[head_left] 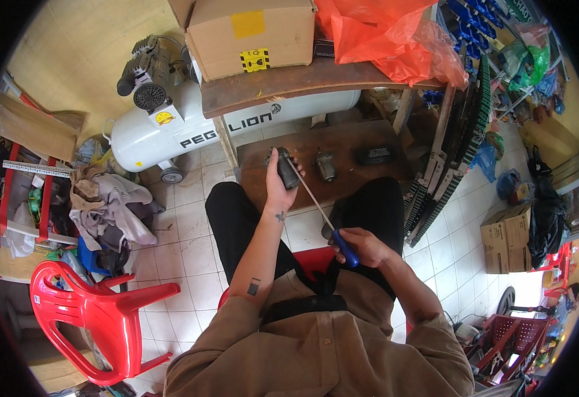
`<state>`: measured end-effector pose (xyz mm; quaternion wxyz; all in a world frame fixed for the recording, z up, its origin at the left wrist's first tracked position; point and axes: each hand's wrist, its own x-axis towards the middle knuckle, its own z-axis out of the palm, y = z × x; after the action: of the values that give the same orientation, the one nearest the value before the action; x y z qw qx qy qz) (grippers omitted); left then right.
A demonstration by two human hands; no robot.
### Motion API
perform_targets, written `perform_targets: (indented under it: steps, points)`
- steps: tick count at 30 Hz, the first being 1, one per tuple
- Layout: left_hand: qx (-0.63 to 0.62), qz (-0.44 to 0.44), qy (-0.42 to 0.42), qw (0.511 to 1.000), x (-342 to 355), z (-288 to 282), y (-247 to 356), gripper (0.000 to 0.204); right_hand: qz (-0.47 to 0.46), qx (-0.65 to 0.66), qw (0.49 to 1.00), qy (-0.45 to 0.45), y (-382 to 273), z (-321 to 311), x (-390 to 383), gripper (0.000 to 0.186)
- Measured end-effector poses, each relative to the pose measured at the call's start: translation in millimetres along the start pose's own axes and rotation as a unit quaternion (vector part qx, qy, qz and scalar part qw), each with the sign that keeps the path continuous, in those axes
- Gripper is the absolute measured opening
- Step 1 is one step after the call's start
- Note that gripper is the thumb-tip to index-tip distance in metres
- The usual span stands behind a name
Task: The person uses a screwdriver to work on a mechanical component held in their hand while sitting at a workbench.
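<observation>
In my left hand (280, 178) is a dark, roughly cylindrical metal part (287, 173), held upright over the low wooden board. My right hand (365, 246) grips a screwdriver (346, 249) by its blue handle. Its long thin shaft slants up and left, and the tip meets or nearly meets the dark part; the exact contact is too small to tell. On the board beyond my knees lie a small grey metal part (325, 165) and a flat black part (374, 155).
The brown wooden board (258, 188) spans the space before my knees. Behind it stand a white air compressor tank (144, 139) and a table with a cardboard box (253, 33) and an orange plastic bag (382, 36). A red plastic chair (97, 301) lies tipped at left. Long green-black racks (461, 149) lean at right.
</observation>
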<state>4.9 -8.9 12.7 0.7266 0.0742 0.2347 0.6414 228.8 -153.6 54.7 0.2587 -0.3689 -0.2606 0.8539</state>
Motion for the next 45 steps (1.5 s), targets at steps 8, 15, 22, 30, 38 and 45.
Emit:
perform_targets:
  steps: [8, 15, 22, 30, 38, 45]
  points:
    - [-0.005, -0.015, -0.009, 1.000, 1.3, -2.6, 0.0, 0.039, 0.024, -0.042, 0.995, 0.089, 2.4, 4.4, 8.6, 0.034]
    - [0.044, -0.006, -0.016, 0.999, -1.0, 3.1, -7.5, 0.041, 0.100, 0.040, 0.987, -0.121, 3.1, -25.3, 15.2, 0.043]
    - [0.040, -0.002, -0.017, 0.999, 1.1, -0.1, -2.7, 0.040, 0.022, -0.045, 0.999, 0.011, -11.4, 8.7, -3.6, 0.028]
    - [0.042, -0.009, -0.025, 0.999, 1.8, 0.4, -5.4, 0.040, 0.022, -0.090, 0.993, 0.067, 10.6, -3.9, 17.7, 0.032]
    - [0.055, -0.014, -0.006, 0.998, -3.5, 4.8, -10.0, 0.040, 0.128, -0.069, 0.987, -0.075, -0.7, -13.0, 15.0, 0.044]
    - [0.053, -0.014, -0.006, 0.998, 3.9, -4.3, -7.1, 0.041, 0.042, -0.051, 0.997, -0.050, -12.2, -3.4, -5.8, 0.042]
